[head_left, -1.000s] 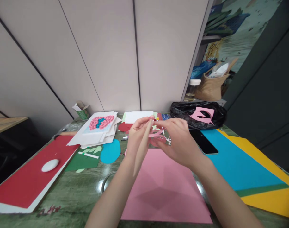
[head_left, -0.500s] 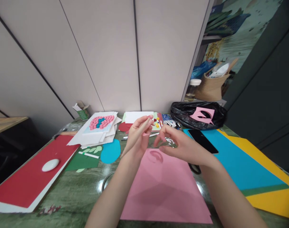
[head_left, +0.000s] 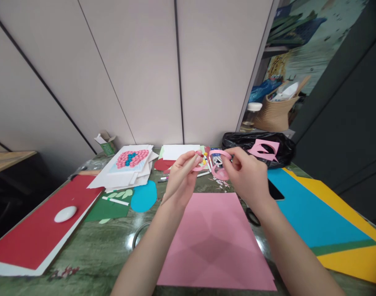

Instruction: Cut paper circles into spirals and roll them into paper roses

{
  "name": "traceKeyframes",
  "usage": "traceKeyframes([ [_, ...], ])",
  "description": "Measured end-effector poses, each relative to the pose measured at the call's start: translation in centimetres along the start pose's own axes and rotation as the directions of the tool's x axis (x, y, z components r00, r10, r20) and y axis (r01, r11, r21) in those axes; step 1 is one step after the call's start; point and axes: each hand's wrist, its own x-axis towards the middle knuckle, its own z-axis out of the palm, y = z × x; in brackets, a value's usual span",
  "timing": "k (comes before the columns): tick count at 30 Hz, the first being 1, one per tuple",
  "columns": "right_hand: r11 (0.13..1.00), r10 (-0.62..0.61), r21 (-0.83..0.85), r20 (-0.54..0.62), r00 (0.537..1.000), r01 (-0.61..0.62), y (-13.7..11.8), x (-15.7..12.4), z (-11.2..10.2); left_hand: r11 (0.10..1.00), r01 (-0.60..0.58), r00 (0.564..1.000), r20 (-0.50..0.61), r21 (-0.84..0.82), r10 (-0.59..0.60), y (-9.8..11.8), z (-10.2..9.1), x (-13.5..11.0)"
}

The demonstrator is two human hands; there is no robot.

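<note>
left hand (head_left: 182, 179) and right hand (head_left: 248, 176) together pinch one curled pink strip (head_left: 219, 172) above one pink sheet (head_left: 215, 246)

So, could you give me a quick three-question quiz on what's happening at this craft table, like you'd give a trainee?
1. True or false: the curled pink strip lies flat on the table.
2. Which sheet lies on the table nearest the person, below the hands? A) pink B) red C) yellow
3. What rests on top of the black bag?

Key
1. False: the left hand and right hand hold it up between their fingertips.
2. A, the pink sheet.
3. A pink offcut with curved shapes cut out of it.
</note>
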Motion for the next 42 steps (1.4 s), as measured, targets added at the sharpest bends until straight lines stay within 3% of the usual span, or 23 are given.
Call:
traceKeyframes([
  [2, 0.996, 0.038, 0.079, -0.046, 0.998, -0.034, -0.2, -0.1, -0.3, 1.000, 0.003, 1.000, -0.004, 0.003, -0.003, -0.1, 0.0, 0.0],
  [5, 0.946, 0.030, 0.324, -0.049, 0.998, -0.012, -0.5, -0.1, -0.9, 1.000, 0.008, 1.000, -0.008, -0.005, -0.008, -0.3, -0.1, 0.1],
  [9, 0.719, -0.075, 0.695, 0.049, 0.996, 0.020, -0.7, 0.0, -1.5, 1.000, 0.018, 0.999, -0.030, 0.007, -0.018, -0.4, -0.2, 0.3],
  [13, 0.520, -0.079, 0.846, 0.183, 0.980, -0.116, -0.5, 0.0, -1.8, 0.998, 0.033, 0.999, 0.006, 0.056, -0.033, -0.5, -0.2, 0.4],
  [15, 0.532, 0.015, 0.828, 0.200, 0.980, -0.177, -0.3, 0.1, -1.6, 0.999, 0.029, 1.000, -0.004, 0.046, -0.029, -0.5, -0.2, 0.4],
  [18, 0.646, 0.172, 0.717, 0.196, 0.965, -0.261, 0.3, 0.6, -0.9, 0.999, 0.027, 1.000, -0.001, 0.032, -0.027, -0.4, -0.1, 0.2],
  [19, 0.643, 0.189, 0.706, 0.227, 0.955, -0.295, 0.6, 0.8, -0.6, 0.999, 0.034, 0.999, 0.016, 0.036, -0.035, -0.4, -0.1, 0.1],
  [21, 0.512, 0.149, 0.753, 0.396, 0.906, -0.413, 1.2, 1.1, 0.0, 0.996, 0.069, 0.995, 0.068, 0.055, -0.073, -0.4, -0.2, 0.0],
  [23, 0.319, 0.012, 0.750, 0.608, 0.794, -0.579, 1.6, 1.2, 0.5, 0.990, 0.115, 0.984, 0.131, 0.080, -0.125, -0.5, -0.2, -0.2],
  [25, 0.196, -0.119, 0.693, 0.719, 0.685, -0.693, 2.0, 1.3, 0.9, 0.982, 0.152, 0.969, 0.177, 0.110, -0.170, -0.5, -0.2, -0.4],
  [26, 0.161, -0.153, 0.678, 0.735, 0.661, -0.717, 2.1, 1.3, 1.0, 0.979, 0.163, 0.964, 0.191, 0.126, -0.185, -0.6, -0.2, -0.4],
  [30, 0.082, -0.121, 0.721, 0.693, 0.711, -0.688, 2.3, 1.4, 0.7, 0.971, 0.156, 0.955, 0.222, 0.183, -0.196, -0.8, -0.3, -0.4],
  [37, 0.166, 0.070, 0.791, 0.586, 0.807, -0.589, 2.1, 1.5, 0.0, 0.968, 0.142, 0.950, 0.247, 0.205, -0.191, -1.0, -0.6, -0.3],
  [42, 0.218, 0.198, 0.891, 0.360, 0.912, -0.399, 2.3, 1.5, -0.4, 0.968, 0.131, 0.958, 0.223, 0.214, -0.179, -1.4, -0.7, -0.2],
])
